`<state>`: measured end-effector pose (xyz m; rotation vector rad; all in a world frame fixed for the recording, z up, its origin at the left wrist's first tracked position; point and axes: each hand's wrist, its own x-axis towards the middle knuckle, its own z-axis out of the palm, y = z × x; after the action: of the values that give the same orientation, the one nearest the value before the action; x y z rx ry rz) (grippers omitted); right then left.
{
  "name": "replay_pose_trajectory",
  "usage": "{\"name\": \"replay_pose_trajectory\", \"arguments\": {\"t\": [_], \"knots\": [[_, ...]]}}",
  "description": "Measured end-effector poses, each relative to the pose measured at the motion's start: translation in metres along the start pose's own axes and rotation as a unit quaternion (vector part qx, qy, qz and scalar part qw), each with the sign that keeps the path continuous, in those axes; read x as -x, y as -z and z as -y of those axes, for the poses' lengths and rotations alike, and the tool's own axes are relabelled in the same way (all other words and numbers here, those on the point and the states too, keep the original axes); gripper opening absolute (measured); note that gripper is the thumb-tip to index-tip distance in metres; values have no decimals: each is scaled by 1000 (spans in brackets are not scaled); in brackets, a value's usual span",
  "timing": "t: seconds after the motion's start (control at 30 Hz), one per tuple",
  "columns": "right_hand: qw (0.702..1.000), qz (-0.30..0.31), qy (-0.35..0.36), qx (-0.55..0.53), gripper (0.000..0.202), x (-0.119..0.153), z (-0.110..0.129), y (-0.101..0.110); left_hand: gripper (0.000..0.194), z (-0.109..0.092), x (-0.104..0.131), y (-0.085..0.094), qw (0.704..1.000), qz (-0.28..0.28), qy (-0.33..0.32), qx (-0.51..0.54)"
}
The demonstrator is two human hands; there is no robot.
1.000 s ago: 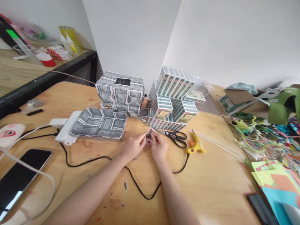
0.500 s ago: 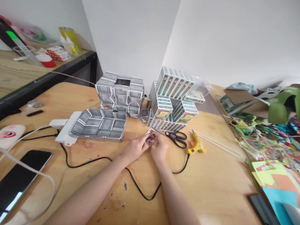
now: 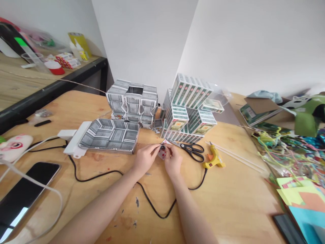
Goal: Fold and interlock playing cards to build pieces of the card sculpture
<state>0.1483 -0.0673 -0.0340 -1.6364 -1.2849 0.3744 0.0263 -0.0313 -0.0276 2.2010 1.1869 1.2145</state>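
Both hands meet over the wooden table. My left hand [image 3: 147, 156] is closed, its fingertips pinching a small dark object [image 3: 163, 147] from the left. My right hand [image 3: 173, 160] holds the same object from the right, fingers closed. What the object is cannot be made out. Under and behind the fingertips lies a red-and-white playing card [image 3: 162, 155]. Black-handled scissors [image 3: 194, 151] and a yellow glue gun [image 3: 213, 158] rest to the right of my hands. An open tray covered in grey-patterned cards [image 3: 110, 135] sits to the left.
Behind stand a card-covered box [image 3: 134, 103] and stacked card packs [image 3: 189, 108]. A black cable [image 3: 152, 205] loops beneath my forearms. On the left are a phone [image 3: 27, 189] and white power strip [image 3: 77, 140]; colourful craft scraps [image 3: 286, 152] lie right.
My fingers have shifted around the small dark object, the left fingertips now straighter on its upper side. The whole view has moved slightly, so the table things appear a little further right.
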Motion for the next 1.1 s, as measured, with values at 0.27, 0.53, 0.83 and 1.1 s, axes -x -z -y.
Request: {"name": "replay_pose_trajectory", "arguments": {"t": [0.27,0.53,0.83,1.1], "knots": [[999,-18,-20,-18,19,0,-1,-1,20,-3,3,-2,1000,-6,8,-21],[1000,-8,-2,12,19,3,1,-1,24,-4,2,-2,999,3,6,-46],[999,6,-26,36,27,2,1,2,27,-2,2,-4,998,-10,47,-47],[999,-1,-34,-10,17,1,1,0,17,0,0,-2,998,2,66,19]]}}
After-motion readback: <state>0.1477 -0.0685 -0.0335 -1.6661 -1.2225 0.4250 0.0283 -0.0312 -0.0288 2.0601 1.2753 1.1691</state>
